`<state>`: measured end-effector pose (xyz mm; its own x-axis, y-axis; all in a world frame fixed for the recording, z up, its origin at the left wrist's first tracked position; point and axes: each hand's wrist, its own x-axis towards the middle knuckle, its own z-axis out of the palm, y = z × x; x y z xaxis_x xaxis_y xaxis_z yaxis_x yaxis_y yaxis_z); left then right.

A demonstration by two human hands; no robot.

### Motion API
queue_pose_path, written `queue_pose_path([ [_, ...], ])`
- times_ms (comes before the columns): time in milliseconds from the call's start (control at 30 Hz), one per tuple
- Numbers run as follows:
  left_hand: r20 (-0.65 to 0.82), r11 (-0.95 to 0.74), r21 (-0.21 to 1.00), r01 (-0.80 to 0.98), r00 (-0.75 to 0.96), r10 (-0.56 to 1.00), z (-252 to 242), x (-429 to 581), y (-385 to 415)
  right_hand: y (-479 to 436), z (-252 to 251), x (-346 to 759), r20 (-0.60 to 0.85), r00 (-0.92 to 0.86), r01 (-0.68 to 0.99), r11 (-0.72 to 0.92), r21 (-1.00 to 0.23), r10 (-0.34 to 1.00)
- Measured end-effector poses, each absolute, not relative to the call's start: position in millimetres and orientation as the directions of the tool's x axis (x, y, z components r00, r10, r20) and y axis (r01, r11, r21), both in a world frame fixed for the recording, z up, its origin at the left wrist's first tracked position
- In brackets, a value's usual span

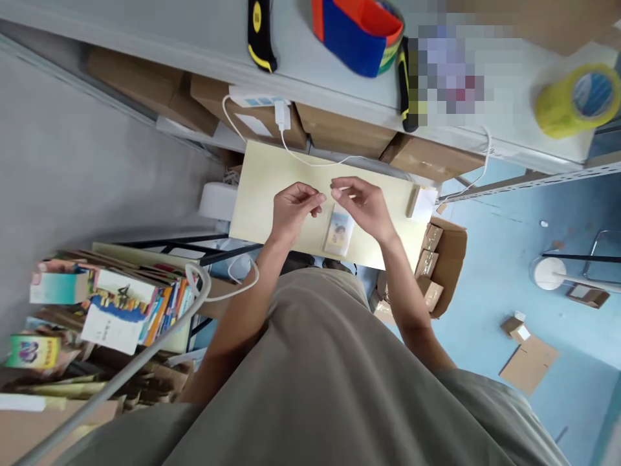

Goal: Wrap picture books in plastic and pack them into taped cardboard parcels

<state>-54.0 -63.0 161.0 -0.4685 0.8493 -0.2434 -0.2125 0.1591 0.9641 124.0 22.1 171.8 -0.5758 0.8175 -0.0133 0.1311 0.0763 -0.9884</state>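
I look straight down at a pale yellow board (pixel 272 188) in front of my body. My left hand (pixel 292 210) and my right hand (pixel 363 206) hover just above it, both with fingertips pinched, almost meeting. What they pinch is too small or clear to name; it may be the edge of a clear sleeve. Below the fingers a small colourful card in a clear sleeve (pixel 338 230) lies on the board.
A grey shelf (pixel 204 32) above holds a blue and orange tape stack (pixel 359 29), a yellow tape roll (pixel 579 98) and black-yellow tools (pixel 261 32). Cardboard boxes (pixel 339 133) sit under it. Books (pixel 121 304) pile at left. An open carton (pixel 444 259) and scraps lie on the blue floor.
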Motion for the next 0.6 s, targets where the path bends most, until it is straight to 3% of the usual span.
queue_pose_path([
  [100, -0.333, 0.237, 0.937, -0.257, -0.444, 0.832, 150.7, -57.0, -77.6, -15.5, 152.2, 122.6, -0.138, -0.595, 0.059, -0.128, -0.99, 0.792],
  [233, -0.425, 0.341, 0.901, -0.269, -0.381, 0.821, 142.7, -73.8, -92.4, -40.8, 143.3, 114.2, -0.219, -0.544, 0.066, -0.219, -0.974, 0.81],
  [467, -0.442, 0.366, 0.885, -0.288, -0.269, 0.856, 132.2, -132.2, -111.6, -61.9, 144.2, 52.9, -0.203, -0.384, 0.275, -0.098, -0.956, 0.901],
  [600, -0.43, 0.342, 0.885, -0.317, -0.272, 0.861, 130.4, -172.7, -125.7, -66.7, 149.0, 8.0, -0.193, -0.422, 0.342, -0.041, -0.939, 0.886],
])
